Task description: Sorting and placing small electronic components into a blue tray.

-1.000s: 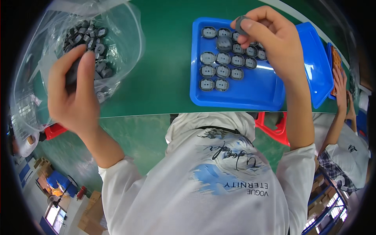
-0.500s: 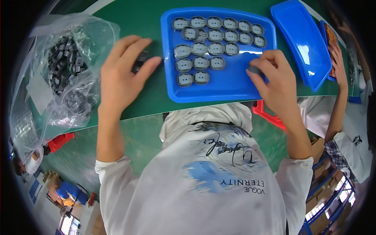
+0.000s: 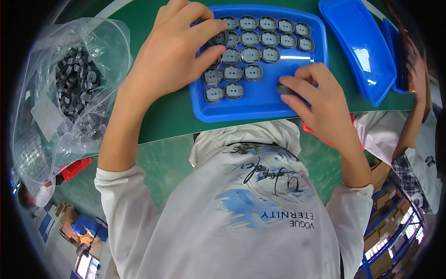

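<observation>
My left hand (image 3: 169,53) reaches over the left side of a blue tray (image 3: 260,111). Its thumb and fingertips are closed around a dark grey oval plastic part (image 3: 219,38) at the tray's upper left. Rows of similar oval parts with pale grey insides lie in the tray, such as one oval part (image 3: 251,55) near its middle; my left hand hides some at the left. Over the tray's lower right, my right hand (image 3: 320,95) pinches another dark grey part (image 3: 284,88), mostly seen from its edge and partly covered by the fingers.
A clear plastic bag (image 3: 76,79) with many dark grey parts lies on the green table (image 3: 155,118) at the left. Stacked blue trays (image 3: 357,51) stand at the right. Beyond them a co-worker's hand (image 3: 416,69) is at work. A red stool (image 3: 316,132) shows under the table edge.
My left hand has moved up and right from beside the tray to over its upper-left parts. My right hand has shifted slightly left and lower with its part.
</observation>
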`<state>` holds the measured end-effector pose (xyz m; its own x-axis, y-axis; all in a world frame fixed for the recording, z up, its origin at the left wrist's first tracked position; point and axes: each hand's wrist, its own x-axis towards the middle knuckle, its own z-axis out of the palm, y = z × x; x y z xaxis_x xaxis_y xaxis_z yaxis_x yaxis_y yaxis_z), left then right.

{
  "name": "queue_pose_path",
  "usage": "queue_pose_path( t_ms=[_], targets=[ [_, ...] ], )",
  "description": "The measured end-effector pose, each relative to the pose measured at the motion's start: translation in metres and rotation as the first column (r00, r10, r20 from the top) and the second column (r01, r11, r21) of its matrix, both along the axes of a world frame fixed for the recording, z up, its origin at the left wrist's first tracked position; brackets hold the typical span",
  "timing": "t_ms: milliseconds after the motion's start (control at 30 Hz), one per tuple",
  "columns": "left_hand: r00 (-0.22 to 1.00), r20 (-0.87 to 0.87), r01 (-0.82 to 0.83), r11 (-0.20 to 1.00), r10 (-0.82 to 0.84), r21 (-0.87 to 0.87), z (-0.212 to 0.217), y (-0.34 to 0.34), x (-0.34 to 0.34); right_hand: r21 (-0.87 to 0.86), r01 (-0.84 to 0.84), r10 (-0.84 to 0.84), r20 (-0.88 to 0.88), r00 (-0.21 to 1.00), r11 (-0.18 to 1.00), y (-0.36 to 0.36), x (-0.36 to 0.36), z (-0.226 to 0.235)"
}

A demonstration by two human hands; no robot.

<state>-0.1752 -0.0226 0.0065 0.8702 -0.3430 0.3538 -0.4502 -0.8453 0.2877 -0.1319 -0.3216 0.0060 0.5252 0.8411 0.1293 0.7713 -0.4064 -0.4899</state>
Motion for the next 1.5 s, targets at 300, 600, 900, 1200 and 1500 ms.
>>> queue_pose_path(
  t_ms=[300, 600, 900, 1200, 1500],
  targets=[
    [1.000, 0.023, 0.021, 0.999, -0.020, -0.042, 0.007, 0.005, 0.003, 0.011, 0.003, -0.003, 0.014, 1.000, 1.000, 0.002, 0.001, -0.002],
    [0.996, -0.087, 0.038, 0.999, -0.038, 0.000, 0.004, 0.013, -0.003, 0.002, 0.020, -0.020, 0.020, 1.000, 1.000, 0.009, 0.003, -0.003],
    [0.996, -0.081, -0.043, 0.998, 0.040, -0.039, 0.004, 0.011, -0.010, -0.051, -0.038, 0.038, -0.011, 0.999, 0.998, 0.005, 0.008, 0.006],
    [0.967, 0.092, -0.249, 0.961, 0.239, 0.122, 0.007, -0.015, -0.008, -0.039, -0.023, 0.023, -0.002, 1.000, 0.999, 0.003, 0.008, 0.002],
    [0.955, -0.010, -0.292, 0.945, 0.297, 0.148, -0.001, -0.020, -0.003, -0.036, -0.017, 0.016, -0.019, 1.000, 0.999, 0.000, 0.008, 0.003]
  ],
)
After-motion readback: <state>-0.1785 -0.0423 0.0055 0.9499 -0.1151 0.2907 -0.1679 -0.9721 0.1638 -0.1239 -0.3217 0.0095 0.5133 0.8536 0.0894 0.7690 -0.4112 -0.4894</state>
